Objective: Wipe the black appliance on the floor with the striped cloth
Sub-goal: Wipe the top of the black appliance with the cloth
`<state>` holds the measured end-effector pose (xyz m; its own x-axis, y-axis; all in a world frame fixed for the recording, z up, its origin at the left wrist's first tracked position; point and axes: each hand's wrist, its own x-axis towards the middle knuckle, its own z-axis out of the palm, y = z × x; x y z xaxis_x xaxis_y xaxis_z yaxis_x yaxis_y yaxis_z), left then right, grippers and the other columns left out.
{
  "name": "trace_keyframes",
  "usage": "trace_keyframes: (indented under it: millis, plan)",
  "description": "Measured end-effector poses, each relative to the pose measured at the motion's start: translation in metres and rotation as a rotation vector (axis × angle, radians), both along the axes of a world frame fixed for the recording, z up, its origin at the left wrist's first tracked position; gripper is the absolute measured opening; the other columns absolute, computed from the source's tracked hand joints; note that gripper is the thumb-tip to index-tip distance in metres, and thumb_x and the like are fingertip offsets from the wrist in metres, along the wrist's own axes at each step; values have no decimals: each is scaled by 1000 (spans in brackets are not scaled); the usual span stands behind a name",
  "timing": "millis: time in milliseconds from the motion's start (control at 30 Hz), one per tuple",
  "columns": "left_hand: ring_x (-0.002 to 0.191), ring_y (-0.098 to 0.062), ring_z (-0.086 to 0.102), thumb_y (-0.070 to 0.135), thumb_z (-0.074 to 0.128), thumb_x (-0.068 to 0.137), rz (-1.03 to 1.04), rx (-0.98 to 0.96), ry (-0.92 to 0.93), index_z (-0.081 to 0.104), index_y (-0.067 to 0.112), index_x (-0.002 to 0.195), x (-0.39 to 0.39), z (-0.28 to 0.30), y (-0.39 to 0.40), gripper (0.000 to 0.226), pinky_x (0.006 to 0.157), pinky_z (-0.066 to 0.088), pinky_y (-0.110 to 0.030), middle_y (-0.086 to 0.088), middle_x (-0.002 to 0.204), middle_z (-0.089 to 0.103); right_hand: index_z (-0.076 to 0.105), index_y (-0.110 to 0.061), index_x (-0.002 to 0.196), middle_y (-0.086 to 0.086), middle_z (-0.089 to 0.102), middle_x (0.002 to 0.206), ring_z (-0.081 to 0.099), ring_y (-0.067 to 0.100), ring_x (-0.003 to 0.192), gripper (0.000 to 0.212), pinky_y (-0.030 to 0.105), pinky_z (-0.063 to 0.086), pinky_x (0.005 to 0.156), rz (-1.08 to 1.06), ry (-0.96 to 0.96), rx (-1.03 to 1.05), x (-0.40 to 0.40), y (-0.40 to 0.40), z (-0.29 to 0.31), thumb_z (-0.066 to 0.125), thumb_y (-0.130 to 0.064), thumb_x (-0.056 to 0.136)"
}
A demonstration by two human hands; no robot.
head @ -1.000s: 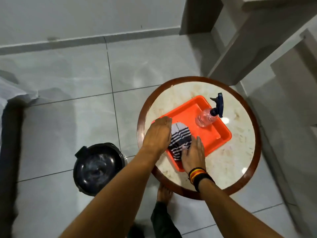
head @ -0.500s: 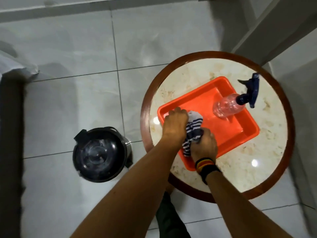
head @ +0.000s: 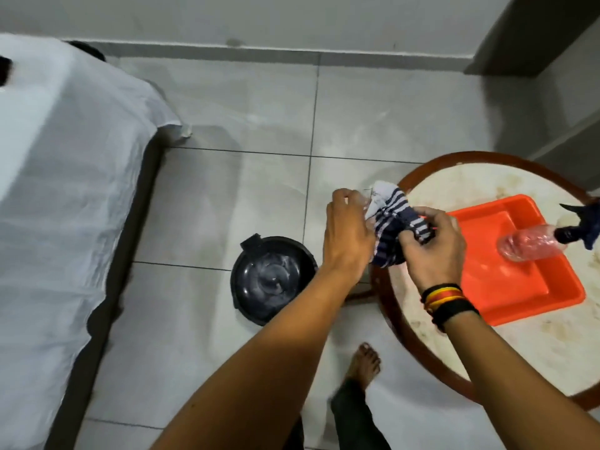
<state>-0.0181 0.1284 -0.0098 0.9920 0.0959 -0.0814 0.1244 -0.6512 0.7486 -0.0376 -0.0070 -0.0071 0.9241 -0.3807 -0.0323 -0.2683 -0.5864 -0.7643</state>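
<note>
Hands both closed on striped cloth (head: 391,222), bunched betw. them: left hand (head: 349,232) grips its near-white end, right hand (head: 433,248) pinches the dark end. Cloth held up over left edge of round table (head: 552,349), clear of orange tray (head: 519,287) w/ spray bottle (head: 532,243). Black appliance (head: 271,280) on floor, below-left of hands, untouched.

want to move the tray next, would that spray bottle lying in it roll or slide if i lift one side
Probably it would roll: the spray bottle lies on its side in the orange tray, and its clear body looks round. It looks nearly empty, so likely light and easy to shift. The dark trigger head may catch and stop a full roll.
</note>
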Motion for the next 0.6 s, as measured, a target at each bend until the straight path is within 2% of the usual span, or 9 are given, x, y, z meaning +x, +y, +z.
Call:
trace_keyframes:
  millis: [100, 167, 233, 300, 367, 433, 533, 600]
  plan:
    - [108, -26, 65, 10, 68, 94, 120, -95, 159, 56, 15, 120, -24, -26, 64, 29, 93, 55, -39, -7, 118, 66, 69, -20, 113, 7, 64, 111, 62, 26, 104, 41, 24, 42, 92, 155, 92, -6, -3, 56, -22, 67, -6, 75]
    - [98, -21, 68, 14, 69, 95, 197, -156, 241, 53, 19, 118, -46, -53, 98, 28, 82, 55, -35, -1, 106, 69, 68, -18, 115, 10, 64, 114, 61, 28, 107, 42, 25, 41, 93, 258, 171, -38, -8, 85, -49, 67, -4, 76]
    - [98, -15, 66, 16, 70, 95, 283, -211, 253, 51, 23, 114, -71, -82, 121, 28, 79, 55, -28, 5, 106, 65, 67, -16, 116, 11, 64, 114, 62, 31, 106, 43, 29, 45, 95, 354, 249, -72, -13, 107, -78, 66, -3, 76]
    - [104, -13, 64, 17, 73, 94, 372, -236, 266, 49, 29, 113, -97, -120, 140, 33, 84, 55, -28, 6, 112, 63, 66, -17, 117, 10, 65, 115, 62, 31, 106, 43, 36, 49, 94, 453, 303, -106, -20, 128, -116, 67, -4, 76]
    - [108, -14, 66, 17, 74, 92, 414, -248, 264, 50, 28, 119, -121, -160, 154, 39, 93, 59, -37, 5, 118, 66, 64, -17, 118, 9, 65, 117, 61, 30, 109, 42, 38, 49, 97, 548, 352, -126, -25, 141, -152, 67, -4, 79]
    - [107, -13, 67, 19, 76, 90, 425, -273, 286, 49, 26, 131, -139, -196, 165, 50, 93, 61, -43, 5, 118, 67, 63, -17, 121, 10, 64, 120, 60, 30, 113, 41, 41, 49, 101, 594, 383, -141, -25, 150, -185, 66, -4, 82]
    - [114, -19, 61, 30, 82, 85, 378, -145, 301, 44, 26, 142, -148, -237, 179, 68, 97, 57, -46, 1, 123, 64, 58, -15, 131, 12, 58, 132, 54, 33, 124, 47, 44, 43, 111, 609, 403, -193, -14, 160, -231, 64, -6, 86]
    - [132, -27, 49, 41, 87, 76, 289, 88, 328, 37, 21, 151, -146, -263, 190, 93, 109, 49, -50, -6, 144, 54, 48, -15, 144, 14, 43, 151, 39, 35, 140, 55, 45, 34, 118, 623, 406, -269, -10, 169, -256, 63, -15, 91]
